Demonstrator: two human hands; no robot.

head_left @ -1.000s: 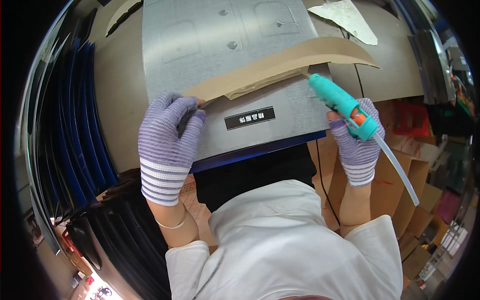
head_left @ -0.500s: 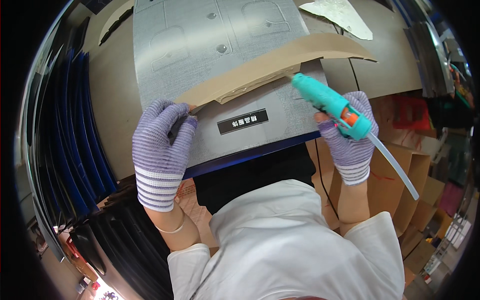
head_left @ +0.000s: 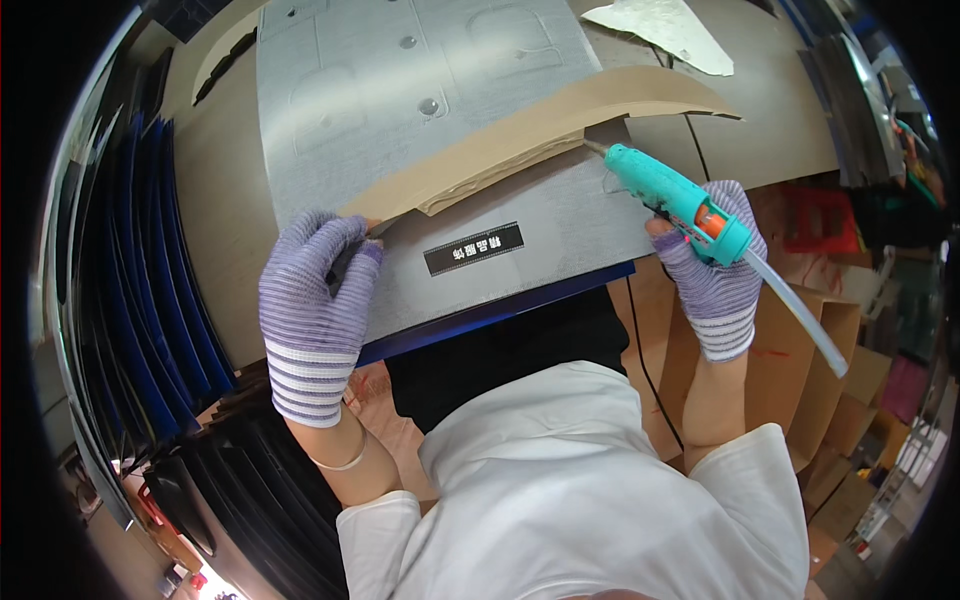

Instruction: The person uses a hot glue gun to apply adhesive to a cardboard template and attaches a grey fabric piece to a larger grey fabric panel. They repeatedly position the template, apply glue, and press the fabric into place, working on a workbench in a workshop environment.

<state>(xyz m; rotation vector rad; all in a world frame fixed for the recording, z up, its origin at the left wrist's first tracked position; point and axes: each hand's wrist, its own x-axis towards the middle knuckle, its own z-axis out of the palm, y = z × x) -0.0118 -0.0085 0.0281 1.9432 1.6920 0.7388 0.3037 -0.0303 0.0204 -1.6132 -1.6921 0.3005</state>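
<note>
- Two purple-and-white striped knit gloves (head_left: 306,385) are covering your hands.
- Your left hand (head_left: 315,290) is pinching, its grip clamped on the left end of a long, curved tan cardboard strip (head_left: 520,122).
- Your right hand (head_left: 712,290) is gripping a turquoise plastic glue gun (head_left: 660,185), its grip wrapped around the handle; a translucent glue stick (head_left: 800,311) is sticking out behind.
- The gun's nozzle is pointing at the right end of the strip's layered lower edge; you cannot tell whether they are touching.
- That strip is slanting across a flat, textured grey panel (head_left: 350,150), which is resting on a pale grey table (head_left: 225,130).
- A black rectangular label (head_left: 474,249) is sitting on the panel between your hands.
</note>
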